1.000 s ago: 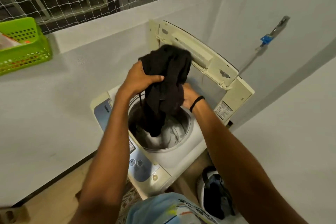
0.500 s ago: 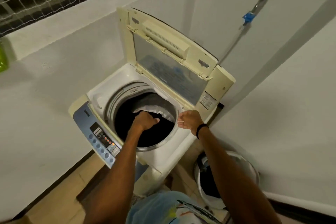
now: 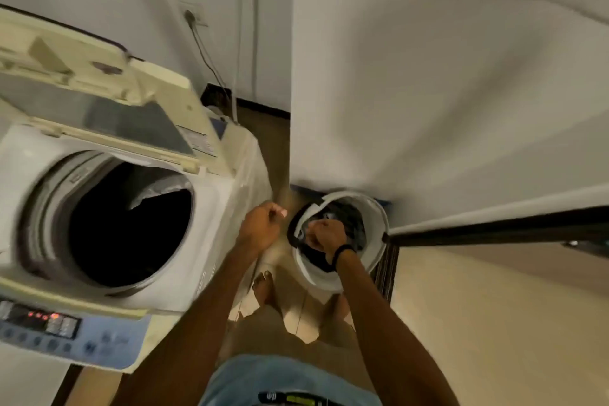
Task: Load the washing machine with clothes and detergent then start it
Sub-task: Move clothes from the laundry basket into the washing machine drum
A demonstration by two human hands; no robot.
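Observation:
A white top-loading washing machine (image 3: pixel 211 208) stands at the left with its lid (image 3: pixel 99 92) raised and dark clothes deep in its drum (image 3: pixel 128 224). To its right, on the floor, a white bucket (image 3: pixel 375 208) holds dark clothes (image 3: pixel 352 221). My right hand (image 3: pixel 326 236), with a black wristband, is down inside the bucket, its fingers closed on the dark clothes. Between machine and bucket hovers my left hand (image 3: pixel 262 229), loosely curled and holding nothing.
The blue control panel (image 3: pixel 66 336) with red lights faces me at the lower left. A white wall corner (image 3: pixel 291 109) rises behind the bucket, a dark threshold strip (image 3: pixel 494 227) runs right, and a cable and hose (image 3: pixel 211 66) hang behind the machine. My bare feet (image 3: pixel 263 287) stand on tiles.
The black garment went from both hands into the drum. Both hands then left the machine; my right hand has reached into the bucket, and my view swung right and down.

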